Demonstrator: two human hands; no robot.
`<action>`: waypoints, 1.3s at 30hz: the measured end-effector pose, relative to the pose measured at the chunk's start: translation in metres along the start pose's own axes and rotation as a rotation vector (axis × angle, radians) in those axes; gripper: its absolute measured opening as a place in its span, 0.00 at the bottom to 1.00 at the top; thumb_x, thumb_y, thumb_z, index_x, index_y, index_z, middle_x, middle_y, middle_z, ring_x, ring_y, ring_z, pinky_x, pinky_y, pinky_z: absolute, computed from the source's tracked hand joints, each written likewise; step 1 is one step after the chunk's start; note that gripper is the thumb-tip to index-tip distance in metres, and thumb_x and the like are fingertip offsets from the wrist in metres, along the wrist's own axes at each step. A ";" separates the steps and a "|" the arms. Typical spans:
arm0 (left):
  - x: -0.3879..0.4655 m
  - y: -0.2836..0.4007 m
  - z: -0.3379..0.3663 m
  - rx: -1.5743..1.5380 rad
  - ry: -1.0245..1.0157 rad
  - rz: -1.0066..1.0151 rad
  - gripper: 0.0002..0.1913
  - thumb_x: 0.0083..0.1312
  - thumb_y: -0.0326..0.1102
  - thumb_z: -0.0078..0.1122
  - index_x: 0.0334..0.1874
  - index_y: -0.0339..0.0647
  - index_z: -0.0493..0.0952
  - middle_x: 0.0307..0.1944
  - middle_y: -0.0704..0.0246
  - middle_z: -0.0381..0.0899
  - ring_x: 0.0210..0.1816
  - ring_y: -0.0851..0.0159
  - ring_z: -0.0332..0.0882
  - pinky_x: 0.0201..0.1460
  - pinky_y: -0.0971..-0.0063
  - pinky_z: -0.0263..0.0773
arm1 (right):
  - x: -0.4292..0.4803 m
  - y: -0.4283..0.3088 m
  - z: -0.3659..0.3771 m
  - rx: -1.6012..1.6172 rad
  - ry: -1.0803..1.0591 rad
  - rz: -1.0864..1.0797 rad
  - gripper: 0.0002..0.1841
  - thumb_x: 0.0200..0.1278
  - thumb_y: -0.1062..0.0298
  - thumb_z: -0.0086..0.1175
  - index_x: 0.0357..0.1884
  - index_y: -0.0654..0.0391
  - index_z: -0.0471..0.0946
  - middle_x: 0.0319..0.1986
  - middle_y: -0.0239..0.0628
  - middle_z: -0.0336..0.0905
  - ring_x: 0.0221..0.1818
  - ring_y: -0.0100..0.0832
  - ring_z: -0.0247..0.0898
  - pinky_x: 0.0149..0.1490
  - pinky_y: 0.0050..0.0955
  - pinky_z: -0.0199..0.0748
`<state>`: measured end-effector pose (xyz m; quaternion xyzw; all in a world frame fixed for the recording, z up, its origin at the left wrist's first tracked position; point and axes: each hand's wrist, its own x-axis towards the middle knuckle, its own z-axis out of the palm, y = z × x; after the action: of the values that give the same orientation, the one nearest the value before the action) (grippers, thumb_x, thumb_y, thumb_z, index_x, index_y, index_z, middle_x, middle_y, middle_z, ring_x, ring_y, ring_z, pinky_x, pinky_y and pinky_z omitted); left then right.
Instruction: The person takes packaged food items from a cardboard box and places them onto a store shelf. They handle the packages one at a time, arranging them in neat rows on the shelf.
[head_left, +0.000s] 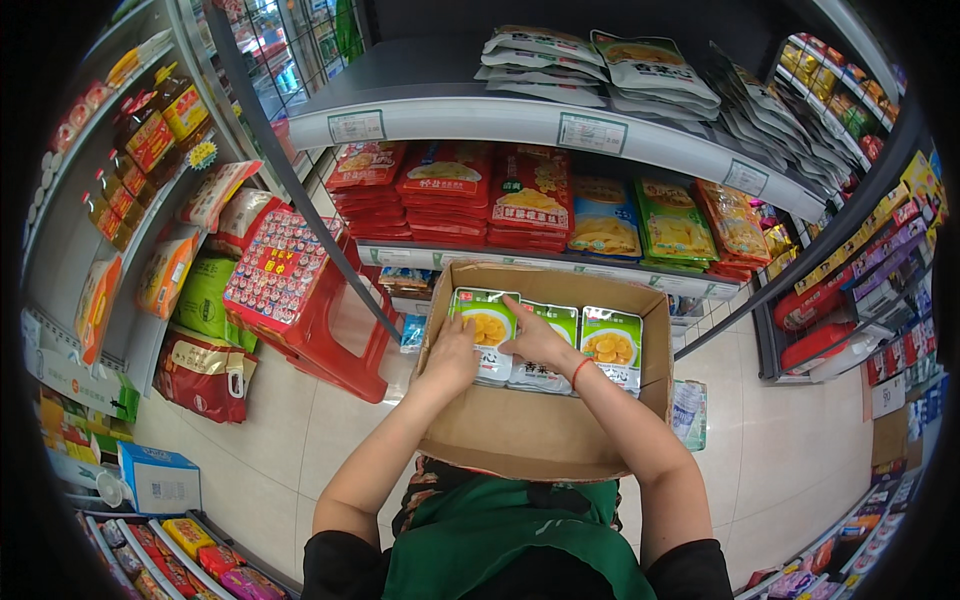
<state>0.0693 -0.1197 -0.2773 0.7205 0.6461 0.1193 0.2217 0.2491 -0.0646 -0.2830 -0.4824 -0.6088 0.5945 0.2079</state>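
An open cardboard box (525, 431) rests before me, against the front of the lower shelf. Along its far side lie three stacks of green-and-white food pouches, each printed with a bowl of yellow slices. My left hand (452, 358) grips the left edge of the left pouch (489, 300). On that pouch's right edge is my right hand (541, 339), a red string around the wrist, thumb and index finger spread. It partly covers the middle pouch (561, 319). The right pouch (611, 346) lies apart from both hands. Bare cardboard shows in the near half of the box.
The upper shelf (420, 67) bears stacks of similar pouches (652, 71). Below, red pouches (529, 195) and other coloured ones fill the lower shelf. A red plastic stool (349, 352) carrying a boxed pack (277, 259) stands left. Slanted rack posts (300, 180) flank the shelves.
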 end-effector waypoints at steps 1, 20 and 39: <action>0.001 0.000 0.002 0.061 -0.001 0.018 0.31 0.61 0.29 0.62 0.67 0.26 0.65 0.70 0.39 0.58 0.75 0.44 0.53 0.75 0.59 0.55 | 0.000 0.000 0.000 0.002 -0.003 -0.005 0.52 0.50 0.81 0.63 0.78 0.58 0.47 0.37 0.45 0.79 0.26 0.28 0.76 0.30 0.25 0.77; -0.003 0.011 -0.005 -0.048 0.024 0.060 0.32 0.64 0.37 0.61 0.68 0.28 0.65 0.71 0.42 0.59 0.73 0.44 0.57 0.74 0.61 0.58 | -0.013 -0.016 -0.005 -0.421 0.127 -0.047 0.41 0.51 0.74 0.67 0.70 0.62 0.63 0.38 0.42 0.80 0.27 0.28 0.81 0.31 0.26 0.81; 0.019 0.050 -0.025 -0.981 -0.034 0.293 0.31 0.68 0.31 0.61 0.72 0.35 0.62 0.63 0.59 0.74 0.59 0.61 0.78 0.58 0.72 0.75 | -0.062 -0.069 -0.037 0.087 0.191 -0.184 0.22 0.65 0.74 0.57 0.61 0.63 0.71 0.44 0.39 0.80 0.39 0.29 0.82 0.35 0.25 0.85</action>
<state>0.1043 -0.1005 -0.2337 0.6166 0.4024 0.4267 0.5252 0.2841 -0.0853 -0.1917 -0.4697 -0.6013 0.5502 0.3394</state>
